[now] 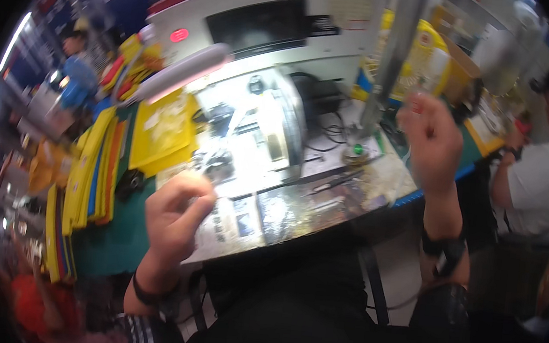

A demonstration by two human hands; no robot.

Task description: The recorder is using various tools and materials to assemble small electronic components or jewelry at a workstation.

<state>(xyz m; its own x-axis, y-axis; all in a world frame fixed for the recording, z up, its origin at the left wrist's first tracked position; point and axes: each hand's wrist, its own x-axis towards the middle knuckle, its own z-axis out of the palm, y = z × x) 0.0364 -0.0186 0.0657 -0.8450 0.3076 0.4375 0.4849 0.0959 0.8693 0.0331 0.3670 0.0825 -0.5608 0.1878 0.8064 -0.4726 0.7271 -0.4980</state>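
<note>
The left hand [174,218] is raised above the near edge of the worktop [324,203], fingers curled loosely. The right hand [431,141] is higher, pinching something small; the blur hides it.

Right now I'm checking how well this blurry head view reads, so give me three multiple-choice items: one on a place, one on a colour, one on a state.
1. Where does the stack of flat sheets lie?
A. on the person's left
B. on the person's right
C. under the metal pole

2. What colour is most of that stack?
A. white
B. yellow
C. purple

3. How are the two hands held?
A. flat on the workbench
B. raised with fingers curled
C. down at the sides

Answers: 1 A, the stack sits left of the workbench. 2 B, most sheet edges are yellow. 3 B, the left hand and right hand are lifted above the bench, fingers bent; blur hides whether they hold anything.
</note>
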